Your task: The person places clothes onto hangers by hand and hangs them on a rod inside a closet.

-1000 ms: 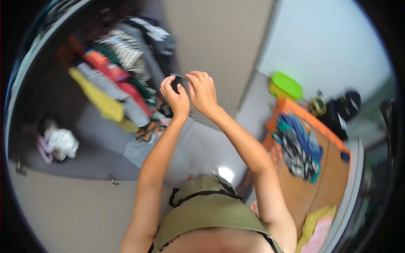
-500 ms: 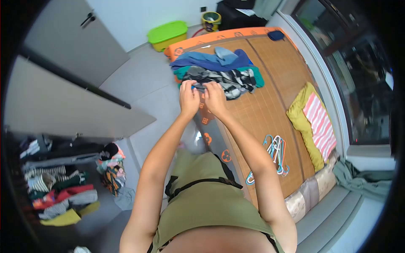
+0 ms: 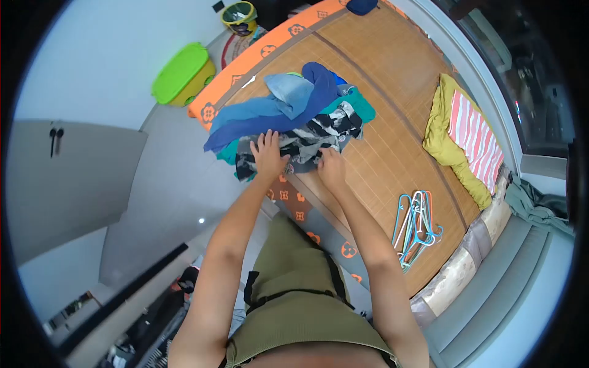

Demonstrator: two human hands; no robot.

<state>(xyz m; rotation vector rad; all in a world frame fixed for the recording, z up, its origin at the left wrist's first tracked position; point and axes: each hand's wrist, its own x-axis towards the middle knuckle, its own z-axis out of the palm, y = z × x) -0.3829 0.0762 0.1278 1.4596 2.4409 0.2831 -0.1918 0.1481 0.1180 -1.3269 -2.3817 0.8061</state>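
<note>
A black, grey and white patterned garment (image 3: pixel 294 145) lies at the front of a heap of clothes on the bed. My left hand (image 3: pixel 269 158) rests on its left part, fingers spread over the cloth. My right hand (image 3: pixel 332 168) has its fingers bent around the garment's near edge, further right; the fingertips are partly hidden. Behind it in the pile are a dark blue garment (image 3: pixel 261 130) and a light blue one (image 3: pixel 288 95). Teal cloth (image 3: pixel 362 105) sticks out from under the patterned garment on both sides.
Several hangers (image 3: pixel 418 224) lie on the bamboo mat (image 3: pixel 392 147) at right. Near the window is a yellow-green cloth (image 3: pixel 442 132) with a pink-striped piece (image 3: pixel 475 141). A green-lidded box (image 3: pixel 183 73) and a bin (image 3: pixel 239 18) stand beyond the bed; a wardrobe's clothes (image 3: pixel 162 319) show lower left.
The view has turned and come closer to the bed. My hands, close together before over the garment's near edge, are now further apart, with the left one spread flat. The patterned garment lies more spread out.
</note>
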